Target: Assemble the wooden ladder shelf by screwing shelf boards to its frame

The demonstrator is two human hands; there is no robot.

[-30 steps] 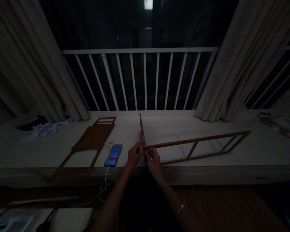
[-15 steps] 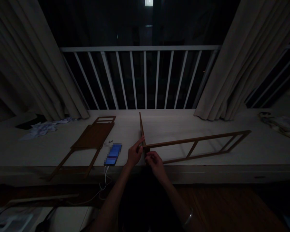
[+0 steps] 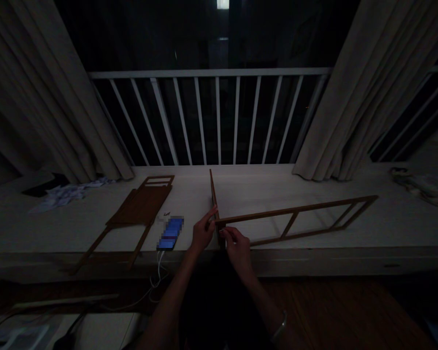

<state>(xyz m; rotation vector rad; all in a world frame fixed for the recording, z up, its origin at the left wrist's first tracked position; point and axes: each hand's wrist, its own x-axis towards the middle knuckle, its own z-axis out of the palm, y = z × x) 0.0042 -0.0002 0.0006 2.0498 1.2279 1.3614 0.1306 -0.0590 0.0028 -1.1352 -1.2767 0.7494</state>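
A brown wooden frame [image 3: 295,211] with crossbars stands on its long edge to the right. At its near left end it meets a thin wooden panel [image 3: 213,187], seen edge-on and upright. My left hand [image 3: 203,233] is closed on this panel near the corner, fingers on its left side. Inside the corner, my right hand [image 3: 239,247] pinches with thumb and fingertips against the joint. A small pale sliver shows at those fingertips, too dim to name. Left of my hands lies a second wooden piece [image 3: 140,200], a slatted or solid panel with legs, flat on the white ledge [image 3: 190,194].
A lit phone [image 3: 171,234] lies beside my left forearm, its white cable [image 3: 159,267] hanging over the ledge's front edge. Crumpled papers [image 3: 63,194] sit at far left. A white railing [image 3: 217,116] and curtains [image 3: 324,107] stand behind. A cloth bundle [image 3: 423,187] is at far right.
My right hand has turned slightly at the corner, its knuckles shifting a little to the right, and a pale sliver now shows at its fingertips. My left hand and the frame stay put.
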